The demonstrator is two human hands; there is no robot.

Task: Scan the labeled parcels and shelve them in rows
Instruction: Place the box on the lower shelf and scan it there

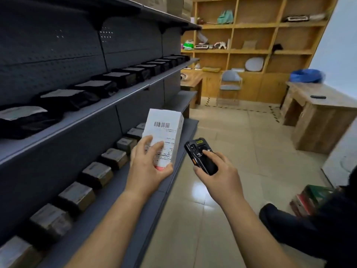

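While gripped, white parcel (165, 130) shows barcoded label

Matt white card with a paper label on the parcel (166, 128); hard black plastic on the scanner (201, 157). Dark grey painted metal, matt and perforated, for the shelving (135, 88), crinkled black plastic on the bagged parcels (92, 88), dull brown cardboard on the boxes (96, 174). Glossy pale floor tiles (222, 132); grainy wood on the desk (318, 117) and wall shelves (251, 26).
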